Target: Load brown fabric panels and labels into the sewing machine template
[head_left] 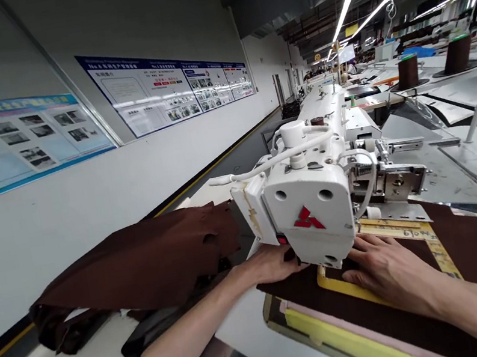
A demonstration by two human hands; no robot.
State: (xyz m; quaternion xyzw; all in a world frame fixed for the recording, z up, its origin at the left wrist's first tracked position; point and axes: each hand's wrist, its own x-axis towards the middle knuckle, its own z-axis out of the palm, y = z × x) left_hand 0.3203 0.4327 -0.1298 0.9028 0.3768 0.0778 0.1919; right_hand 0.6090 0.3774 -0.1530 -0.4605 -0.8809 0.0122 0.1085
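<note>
A brown leather-like sheet [473, 243] lies under the white sewing machine head [305, 210], with a yellow frame-shaped template [353, 292] on it. My right hand [388, 269] rests open on the sheet and template, to the right of the head, thumb spread and some fingertips hidden behind the machine. On the other side, my left hand [273, 263] reaches in at the sheet's left edge. Its fingers look stretched out, but the tips are hidden behind the head. The needle area cannot be seen.
More brown sheets [156, 259] are heaped to the left of the machine. A padded board edge with a yellow strip [327, 328] runs along the front. Brown thread cones [408, 72] stand at the back right. A white wall [131, 190] borders the left side.
</note>
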